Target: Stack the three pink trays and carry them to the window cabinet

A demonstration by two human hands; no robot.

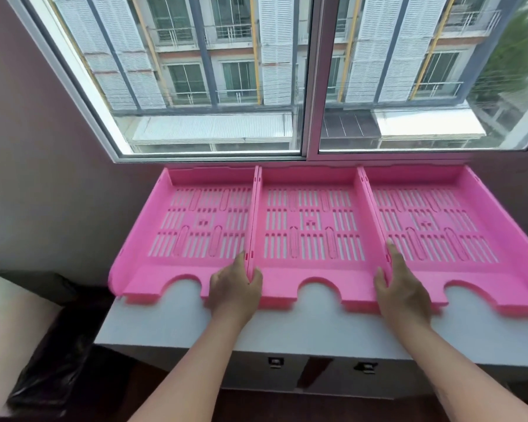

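The left tray [195,220], middle tray [311,220] and right tray [424,220], pink and slotted, lie flat side by side with walls touching on the white worktop [171,318] under the window [311,71]. The left hand [235,289] pinches the walls where left tray and middle tray meet, thumb one side, fingers [240,261] the other. The right hand [404,292] likewise pinches the walls between middle tray and right tray.

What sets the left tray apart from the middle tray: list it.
The left tray ends the row, with a neighbour on one side only; the middle tray has one on each side. The middle tray has a hand straddling each side wall, left hand and right hand; the left tray meets only the left hand. Both are pink, slotted, and lie flat on the white cabinet.
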